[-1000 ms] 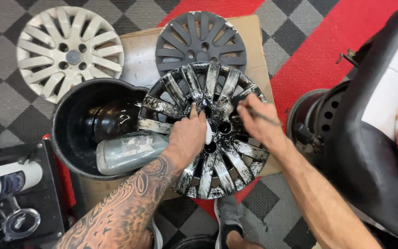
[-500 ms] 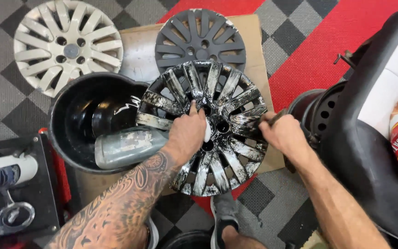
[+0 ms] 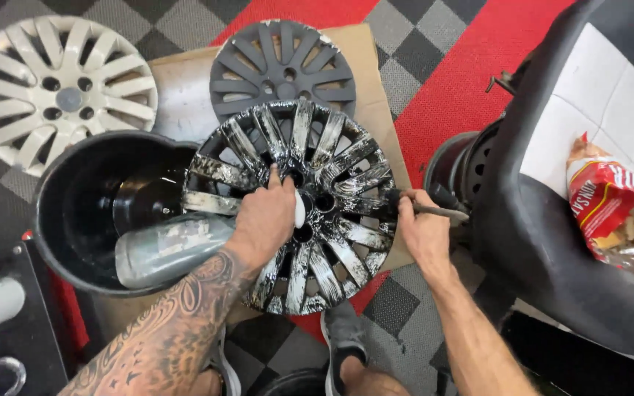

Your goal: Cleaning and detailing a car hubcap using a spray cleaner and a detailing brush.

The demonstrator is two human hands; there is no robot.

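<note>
A glossy black hubcap [image 3: 332, 169] streaked with white paint is held tilted over the floor. My left hand [image 3: 266, 220] grips it near its centre, fingers curled around a small white object. My right hand [image 3: 420, 231] sits at the hubcap's right rim and holds a thin paintbrush [image 3: 434, 211] whose handle points right. The brush tip touches a spoke at the rim.
A black bucket [image 3: 75, 213] with a grey spray bottle [image 3: 174, 246] in it stands at the left. A matte grey hubcap [image 3: 280, 66] lies on cardboard [image 3: 177, 95], a silver hubcap [image 3: 56, 92] on the checkered floor. A black seat [image 3: 552, 220] and a snack bag [image 3: 610, 213] are at the right.
My right hand moved from the hubcap's centre out to its right rim with the brush. My left hand kept its grip near the hub.
</note>
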